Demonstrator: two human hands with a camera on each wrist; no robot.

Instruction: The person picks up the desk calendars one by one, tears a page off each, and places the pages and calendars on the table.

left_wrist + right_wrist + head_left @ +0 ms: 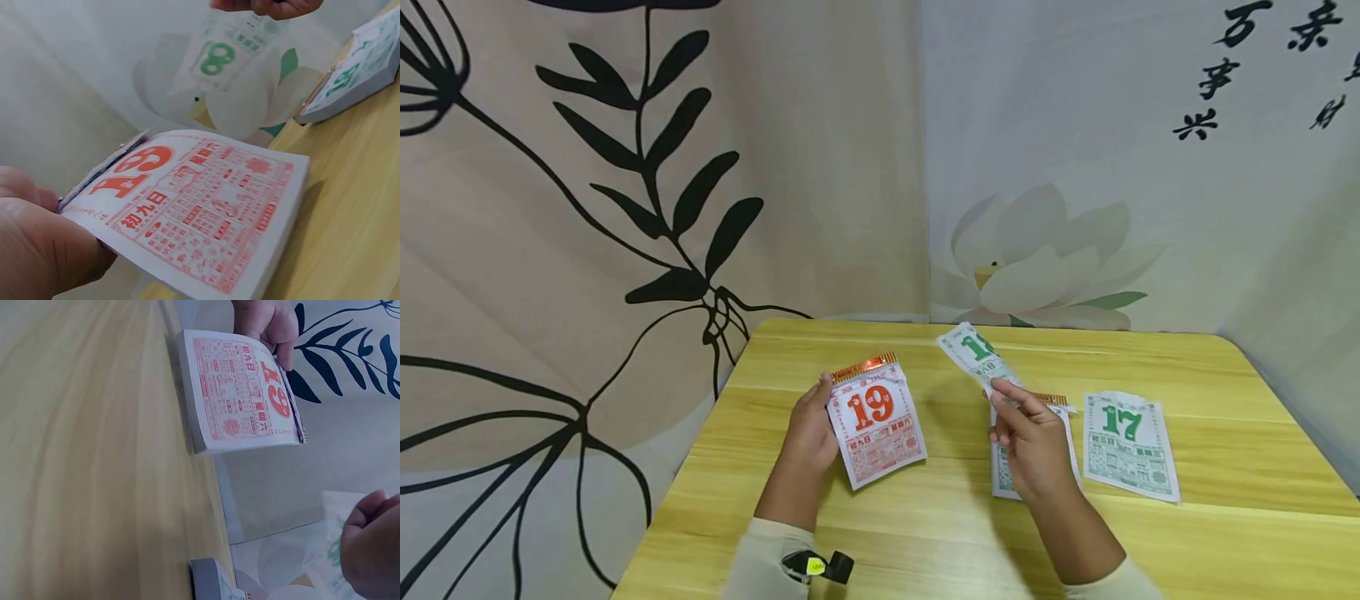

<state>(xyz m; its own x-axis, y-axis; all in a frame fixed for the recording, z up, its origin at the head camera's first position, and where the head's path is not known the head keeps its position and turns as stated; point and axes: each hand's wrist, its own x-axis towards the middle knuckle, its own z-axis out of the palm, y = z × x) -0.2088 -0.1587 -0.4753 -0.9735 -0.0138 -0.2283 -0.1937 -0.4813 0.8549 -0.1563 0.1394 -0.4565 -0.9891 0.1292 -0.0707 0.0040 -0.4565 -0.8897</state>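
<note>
My left hand (812, 429) grips a thick tear-off calendar (880, 450) by its upper left edge, tilted up off the table. Its top page carries a red 19, and a shiny red-gold binding strip runs along its top. In my right hand (1037, 446), thumb and fingers pinch a loose calendar sheet (973, 350) with a green number, raised in the air. Below that hand a second calendar pad (1004, 471) with green print lies on the table, partly hidden by the hand. The left wrist view shows this green pad (356, 81) at upper right.
A torn calendar sheet with a green 17 (1131, 454) lies flat right of the second pad. The wooden table (955, 542) ends at a printed curtain (835, 167) behind it. A black strap device (820, 567) is on the left sleeve.
</note>
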